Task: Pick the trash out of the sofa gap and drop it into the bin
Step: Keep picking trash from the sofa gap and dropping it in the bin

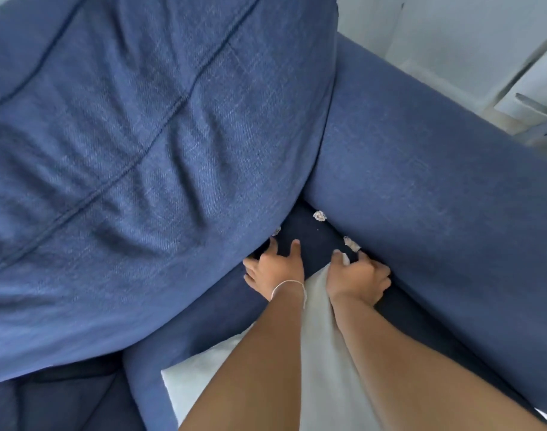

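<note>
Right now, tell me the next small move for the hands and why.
Probably extend the right hand slightly forward and pinch the small crumpled white paper scrap lying just beyond its fingertips, against the blue fabric sofa armrest. That scrap is the nearest; the left hand is spread on the dark seat.

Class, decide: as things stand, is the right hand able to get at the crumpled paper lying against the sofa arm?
Probably yes. The right hand is beside the crumpled paper, its forefinger almost touching it, with only dark sofa fabric between.
</note>
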Available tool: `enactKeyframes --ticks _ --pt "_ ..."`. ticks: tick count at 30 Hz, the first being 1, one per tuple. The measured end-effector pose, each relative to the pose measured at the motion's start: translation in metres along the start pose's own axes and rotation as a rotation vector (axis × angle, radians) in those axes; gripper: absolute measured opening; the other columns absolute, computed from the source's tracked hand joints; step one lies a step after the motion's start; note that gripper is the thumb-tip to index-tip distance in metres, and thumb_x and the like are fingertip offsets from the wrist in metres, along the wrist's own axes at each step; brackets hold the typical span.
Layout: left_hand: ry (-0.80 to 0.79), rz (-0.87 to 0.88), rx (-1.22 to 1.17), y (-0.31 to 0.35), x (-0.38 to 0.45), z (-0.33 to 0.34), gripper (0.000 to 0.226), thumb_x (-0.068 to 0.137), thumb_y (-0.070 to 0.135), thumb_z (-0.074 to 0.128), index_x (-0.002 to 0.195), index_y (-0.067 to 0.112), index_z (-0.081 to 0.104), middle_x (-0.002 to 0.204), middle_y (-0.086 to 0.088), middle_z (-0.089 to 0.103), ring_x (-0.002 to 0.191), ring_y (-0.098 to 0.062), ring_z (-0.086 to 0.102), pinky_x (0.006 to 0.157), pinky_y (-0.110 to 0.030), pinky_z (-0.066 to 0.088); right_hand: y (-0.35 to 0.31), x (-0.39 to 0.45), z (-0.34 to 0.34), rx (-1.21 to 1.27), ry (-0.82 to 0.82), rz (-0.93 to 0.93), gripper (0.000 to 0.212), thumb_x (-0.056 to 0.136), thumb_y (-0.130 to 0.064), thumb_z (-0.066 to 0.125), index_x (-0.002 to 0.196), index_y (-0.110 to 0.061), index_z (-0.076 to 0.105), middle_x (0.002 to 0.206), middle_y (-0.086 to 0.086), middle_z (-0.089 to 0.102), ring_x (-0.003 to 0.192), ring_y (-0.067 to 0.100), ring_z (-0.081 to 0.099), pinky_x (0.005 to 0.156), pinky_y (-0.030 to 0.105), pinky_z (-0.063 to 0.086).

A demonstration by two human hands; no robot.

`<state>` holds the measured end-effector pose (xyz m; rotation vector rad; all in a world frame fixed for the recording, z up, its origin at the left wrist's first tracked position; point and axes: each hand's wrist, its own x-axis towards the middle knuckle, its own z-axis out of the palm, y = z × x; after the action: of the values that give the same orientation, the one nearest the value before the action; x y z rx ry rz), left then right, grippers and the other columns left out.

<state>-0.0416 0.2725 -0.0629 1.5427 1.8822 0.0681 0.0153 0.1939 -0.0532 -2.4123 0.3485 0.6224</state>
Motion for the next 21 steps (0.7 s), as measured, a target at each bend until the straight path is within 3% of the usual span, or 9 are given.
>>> enactKeyframes --ticks 4,8,12,16,21 --pt "0.056 -0.208 -0.093 0.022 0.016 0.016 0.054 0.070 0.068 0.070 0.117 0.041 0.069 0.139 -0.010 0.042 0.136 -0.023 0.034 0.119 -0.048 0.010 -0.014 0.022 0.018 -0.075 0.047 0.177 0.054 0.087 -0.056 0.067 0.119 -0.012 0.071 0.139 0.022 0.045 0.126 0.042 0.043 0.110 0.046 0.033" --pt "0.160 -0.348 -0.120 0.033 0.026 0.030 0.052 0.065 0.068 0.074 0.102 0.031 0.075 0.138 -0.010 0.042 0.134 -0.028 0.038 0.118 -0.050 0.008 -0.026 0.040 0.026 -0.066 0.060 0.357 0.056 0.083 -0.059 0.069 0.114 -0.012 0.071 0.137 0.021 0.045 0.125 0.040 0.042 0.110 0.044 0.031" --pt "0.303 -0.394 -0.101 0.036 0.038 0.045 0.060 0.070 0.065 0.066 0.108 0.018 0.072 0.127 -0.011 0.048 0.124 -0.032 0.043 0.116 -0.049 0.012 -0.024 0.067 0.034 0.060 0.043 0.452 0.070 0.086 -0.059 0.061 0.136 -0.010 0.058 0.145 0.017 0.046 0.134 0.037 0.037 0.116 0.042 0.024" --pt "0.403 -0.447 -0.158 0.033 0.048 0.054 0.053 0.076 0.057 0.065 0.110 0.017 0.071 0.129 -0.010 0.050 0.127 -0.031 0.042 0.116 -0.044 0.009 -0.021 0.079 0.037 0.096 0.125 0.554 0.082 0.076 -0.062 0.071 0.135 -0.007 0.058 0.143 0.017 0.043 0.133 0.034 0.036 0.116 0.041 0.021" --pt "0.393 -0.381 -0.294 0.029 0.035 0.043 0.036 0.072 0.048 0.079 0.091 0.017 0.081 0.116 -0.013 0.057 0.120 -0.029 0.048 0.113 -0.039 0.021 -0.006 0.078 0.029 0.073 0.021 0.497 0.089 0.074 -0.076 0.065 0.132 -0.008 0.061 0.145 0.016 0.048 0.132 0.037 0.042 0.112 0.044 0.029"
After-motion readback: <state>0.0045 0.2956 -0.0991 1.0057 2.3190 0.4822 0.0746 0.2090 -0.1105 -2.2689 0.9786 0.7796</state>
